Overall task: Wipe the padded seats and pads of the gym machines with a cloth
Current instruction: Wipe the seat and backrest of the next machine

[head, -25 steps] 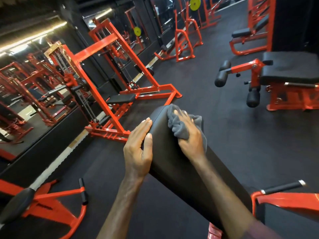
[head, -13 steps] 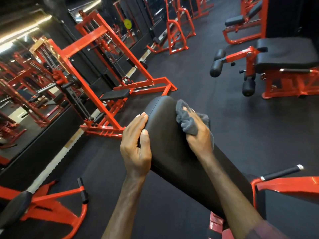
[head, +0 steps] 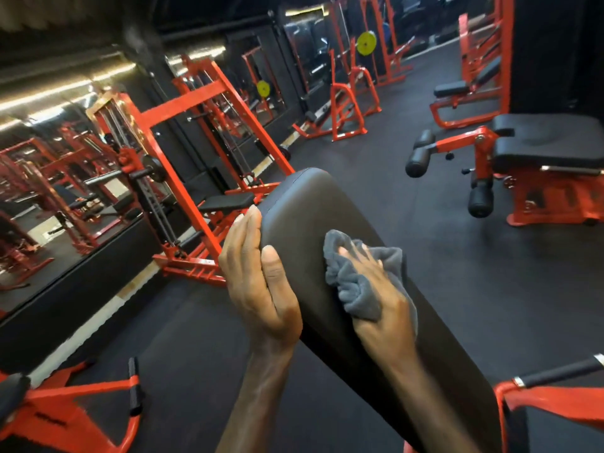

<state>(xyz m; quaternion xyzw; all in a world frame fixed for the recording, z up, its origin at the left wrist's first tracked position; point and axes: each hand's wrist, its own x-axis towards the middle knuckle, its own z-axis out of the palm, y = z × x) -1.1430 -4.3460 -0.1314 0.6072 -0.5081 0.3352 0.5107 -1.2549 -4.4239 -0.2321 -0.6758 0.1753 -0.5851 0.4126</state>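
Observation:
A long black padded bench back (head: 304, 207) slants up from the lower right towards the middle of the head view. My left hand (head: 258, 279) holds its left edge, fingers behind the side and thumb lying on the top face. My right hand (head: 379, 299) presses a bunched grey cloth (head: 353, 282) flat onto the pad a little below its rounded top end. The cloth bulges out between and around my fingers.
A red leg machine with a black seat (head: 549, 145) and roller pads (head: 418, 161) stands at the right. A red rack with a small black bench (head: 225, 201) lines the mirrored left wall. Red frames sit at lower left (head: 65, 416) and lower right (head: 555, 403). Black rubber floor (head: 408, 207) lies between.
My right hand has slid the cloth down the pad, away from its top end, which now shows bare. My left hand keeps its hold on the pad's edge.

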